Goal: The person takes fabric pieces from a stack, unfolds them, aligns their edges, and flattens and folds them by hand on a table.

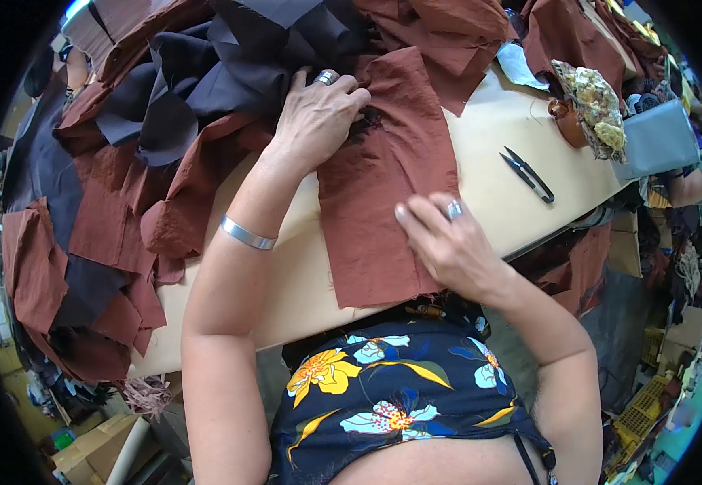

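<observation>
A rust-brown cloth piece (387, 194) lies over the table and reaches its front edge. My left hand (319, 113) rests at the cloth's upper left corner, beside the dark fabric (242, 69), with its fingers bent down on the fabric; what lies under the fingertips is hidden. Over the lower right part of the same cloth is my right hand (448, 242), its fingers curled and close together. Whether a fold of cloth is between them is too small to tell.
Black thread snips (527, 174) lie on the pale tabletop (488, 145) at the right. Beyond them are a brown pot (568, 123), a crusty lump (594, 105) and a grey-blue box (662, 139). Brown fabric (112, 210) hangs over the left side.
</observation>
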A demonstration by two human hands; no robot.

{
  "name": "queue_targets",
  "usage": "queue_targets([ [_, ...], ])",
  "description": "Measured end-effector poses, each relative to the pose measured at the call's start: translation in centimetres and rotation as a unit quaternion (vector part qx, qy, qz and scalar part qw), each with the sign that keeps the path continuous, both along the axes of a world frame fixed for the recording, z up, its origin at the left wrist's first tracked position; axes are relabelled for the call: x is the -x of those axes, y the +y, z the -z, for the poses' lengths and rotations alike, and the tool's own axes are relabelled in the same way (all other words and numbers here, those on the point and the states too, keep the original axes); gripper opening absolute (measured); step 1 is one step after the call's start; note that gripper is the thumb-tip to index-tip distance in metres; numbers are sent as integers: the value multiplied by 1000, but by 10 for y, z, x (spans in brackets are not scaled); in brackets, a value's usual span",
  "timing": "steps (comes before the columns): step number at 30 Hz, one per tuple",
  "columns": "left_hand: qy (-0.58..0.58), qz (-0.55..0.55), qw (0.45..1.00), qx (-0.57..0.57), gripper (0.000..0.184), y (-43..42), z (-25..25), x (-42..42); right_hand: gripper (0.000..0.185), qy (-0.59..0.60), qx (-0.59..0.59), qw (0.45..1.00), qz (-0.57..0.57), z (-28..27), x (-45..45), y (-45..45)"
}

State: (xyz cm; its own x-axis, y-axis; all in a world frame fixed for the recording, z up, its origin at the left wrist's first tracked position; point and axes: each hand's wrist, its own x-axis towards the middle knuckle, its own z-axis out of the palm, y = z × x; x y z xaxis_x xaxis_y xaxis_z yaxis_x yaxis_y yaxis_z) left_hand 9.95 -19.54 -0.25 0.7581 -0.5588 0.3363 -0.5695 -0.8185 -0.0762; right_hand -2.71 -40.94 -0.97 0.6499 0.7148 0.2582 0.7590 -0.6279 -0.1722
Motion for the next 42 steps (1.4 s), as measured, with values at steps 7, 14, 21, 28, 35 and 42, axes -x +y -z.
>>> queue_targets([
  [7,42,-110,993,-20,37,-20,-7,19,54,42,-27,997,-59,-4,22,-18],
  [14,65,-120,990,37,46,-15,4,6,25,-113,-22,990,-84,8,15,-1],
  [21,85,-137,986,35,48,-17,11,2,16,-63,-123,988,-67,10,22,-3],
  [28,100,-96,988,63,56,-17,13,9,20,-47,-172,983,-45,18,23,-6],
  [35,105,-117,987,28,53,-23,13,3,21,-47,-165,984,-53,17,22,-6],
  [42,71,-140,987,21,32,-36,14,6,23,-55,-158,983,-71,16,20,-1],
])
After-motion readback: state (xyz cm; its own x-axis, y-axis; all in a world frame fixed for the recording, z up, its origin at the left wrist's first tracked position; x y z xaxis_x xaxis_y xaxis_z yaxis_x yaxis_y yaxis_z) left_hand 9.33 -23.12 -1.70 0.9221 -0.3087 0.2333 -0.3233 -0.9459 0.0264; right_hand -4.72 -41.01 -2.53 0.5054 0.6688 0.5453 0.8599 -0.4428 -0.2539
